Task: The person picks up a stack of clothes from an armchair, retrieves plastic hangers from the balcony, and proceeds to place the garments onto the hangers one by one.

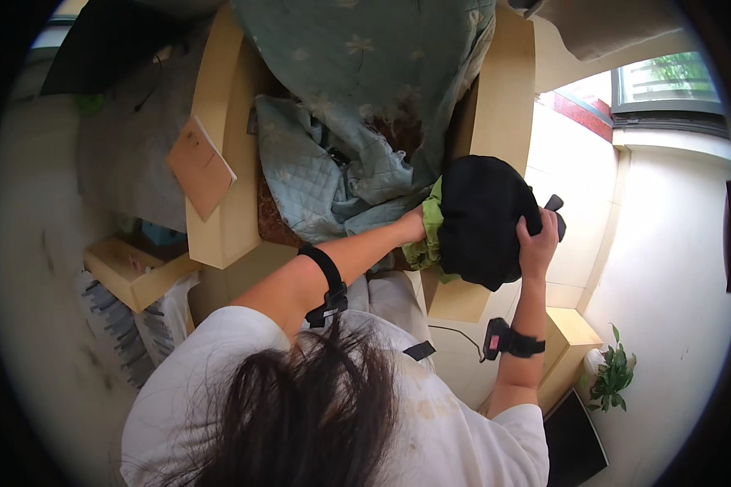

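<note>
A rounded, soft black cloth item hangs in front of me; I cannot tell whether it is a hat or a bag. Crumpled light green cloth shows along its left side. My left hand reaches into the green cloth, and its fingers are hidden there. On the right edge, my right hand is closed on the black cloth, thumb against the near face. Just beyond those fingers sticks out a short black piece.
Below the cloth stands a sofa with pale wooden arms and a rumpled blue-green quilted cover. A tan notebook lies on its left arm. An open drawer stands at the left; a potted plant sits at the lower right.
</note>
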`<action>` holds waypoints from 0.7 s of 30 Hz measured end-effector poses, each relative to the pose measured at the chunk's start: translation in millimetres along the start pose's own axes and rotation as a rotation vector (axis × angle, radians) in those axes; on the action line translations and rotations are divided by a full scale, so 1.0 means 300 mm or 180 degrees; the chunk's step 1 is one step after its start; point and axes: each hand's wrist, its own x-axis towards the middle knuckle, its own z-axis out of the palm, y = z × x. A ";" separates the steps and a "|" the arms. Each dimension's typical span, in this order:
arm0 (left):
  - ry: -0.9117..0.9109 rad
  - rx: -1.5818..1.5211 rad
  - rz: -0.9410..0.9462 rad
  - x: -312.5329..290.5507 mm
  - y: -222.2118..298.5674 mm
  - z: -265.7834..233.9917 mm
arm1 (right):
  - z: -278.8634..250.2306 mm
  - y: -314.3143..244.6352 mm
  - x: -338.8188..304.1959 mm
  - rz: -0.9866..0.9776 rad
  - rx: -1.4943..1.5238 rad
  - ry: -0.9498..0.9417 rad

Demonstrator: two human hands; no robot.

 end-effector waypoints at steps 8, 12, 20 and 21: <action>0.0279 0.0743 0.1110 0.150 -0.292 0.063 | 0.154 -0.073 0.003 -0.0775 -0.0795 -0.0520; -0.0285 0.1980 0.0156 0.085 -0.255 -0.064 | 0.256 0.168 0.000 -0.0354 -0.0908 0.0051; 0.0315 0.2907 -0.0696 -0.128 -0.547 -0.548 | 0.360 0.224 0.007 -0.0643 -0.1187 0.0363; 0.0679 0.3611 -0.0412 -0.132 -0.599 -0.563 | 0.364 0.244 0.015 -0.0683 -0.1204 0.0401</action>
